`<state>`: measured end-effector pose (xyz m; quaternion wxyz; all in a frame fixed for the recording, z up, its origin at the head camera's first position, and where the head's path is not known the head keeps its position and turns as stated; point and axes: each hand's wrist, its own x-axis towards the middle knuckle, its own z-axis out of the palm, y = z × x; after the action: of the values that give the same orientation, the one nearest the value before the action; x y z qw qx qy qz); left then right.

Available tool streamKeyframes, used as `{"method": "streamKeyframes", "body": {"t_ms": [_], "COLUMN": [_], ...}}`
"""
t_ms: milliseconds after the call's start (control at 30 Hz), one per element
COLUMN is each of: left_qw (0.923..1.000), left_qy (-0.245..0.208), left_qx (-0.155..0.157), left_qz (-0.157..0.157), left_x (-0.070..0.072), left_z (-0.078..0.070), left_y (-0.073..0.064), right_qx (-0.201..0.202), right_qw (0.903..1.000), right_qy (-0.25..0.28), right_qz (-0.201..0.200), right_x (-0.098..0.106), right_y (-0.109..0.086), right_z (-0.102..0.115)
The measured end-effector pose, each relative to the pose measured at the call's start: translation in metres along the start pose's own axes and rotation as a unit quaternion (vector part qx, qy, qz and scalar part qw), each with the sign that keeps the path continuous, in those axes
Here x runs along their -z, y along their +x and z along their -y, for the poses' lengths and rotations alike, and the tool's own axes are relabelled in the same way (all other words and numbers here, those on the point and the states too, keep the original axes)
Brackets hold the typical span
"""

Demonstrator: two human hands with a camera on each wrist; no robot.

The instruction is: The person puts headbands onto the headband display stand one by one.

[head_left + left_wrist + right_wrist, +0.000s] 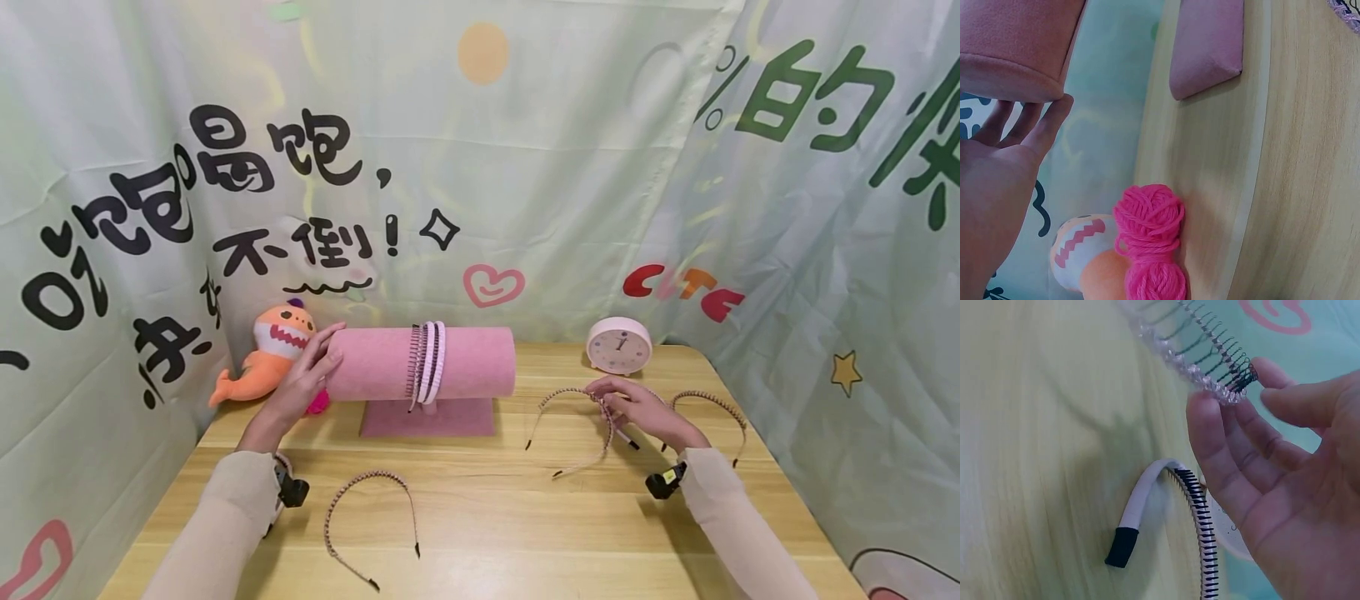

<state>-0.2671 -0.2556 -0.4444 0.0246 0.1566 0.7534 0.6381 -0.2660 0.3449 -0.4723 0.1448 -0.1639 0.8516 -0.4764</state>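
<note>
head view: the left hand (303, 379), grip wide, touches the left end of the pink stand (472, 362), probably steadying it; the right hand (637, 408) pinches a braided headband (555, 394) over the tabletop (495, 533), right side. left wrist view: fingertips (1060, 111) meet the stand. right wrist view: the grip takes the headband's bend, perhaps leaving both ends free.

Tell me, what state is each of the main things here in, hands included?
Pink roll: level on its stand
Left hand: touching the roll's end
Right hand: pinching a headband
Headbands on the roll: looped over it, side by side
Nearest headband: loose on the table
Far-right headband: ungripped
Clock: upright, time too small to read surely
Plush shark: head raised
Pink yarn: wound into a bundle
</note>
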Motion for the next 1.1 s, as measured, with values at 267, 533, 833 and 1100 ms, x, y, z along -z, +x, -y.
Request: {"method": "streamKeyframes", "body": {"t_ms": [267,533,833,1100], "left_qw": [1.0,1.0,0.9999,0.9999], "left_qy": [0.001,-0.001,0.012,0.013], "left_qx": [-0.003,-0.005,-0.004,-0.001], "left_qz": [0.0,0.0,0.001,-0.002], "left_x": [0.0,0.0,0.002,0.001], "left_z": [0.0,0.001,0.001,0.001], "left_y": [0.0,0.002,0.002,0.001], "right_qx": [-0.006,-0.021,-0.013,-0.002], "right_qw": [0.999,0.9961,0.9967,0.996], "right_qy": [0.041,0.081,0.065,0.054], "right_qz": [0.016,0.03,0.047,0.071], "right_x": [0.002,0.001,0.001,0.002], "right_y": [-0.004,-0.002,-0.004,-0.006], "right_z": [-0.004,-0.01,-0.01,-0.009]}}
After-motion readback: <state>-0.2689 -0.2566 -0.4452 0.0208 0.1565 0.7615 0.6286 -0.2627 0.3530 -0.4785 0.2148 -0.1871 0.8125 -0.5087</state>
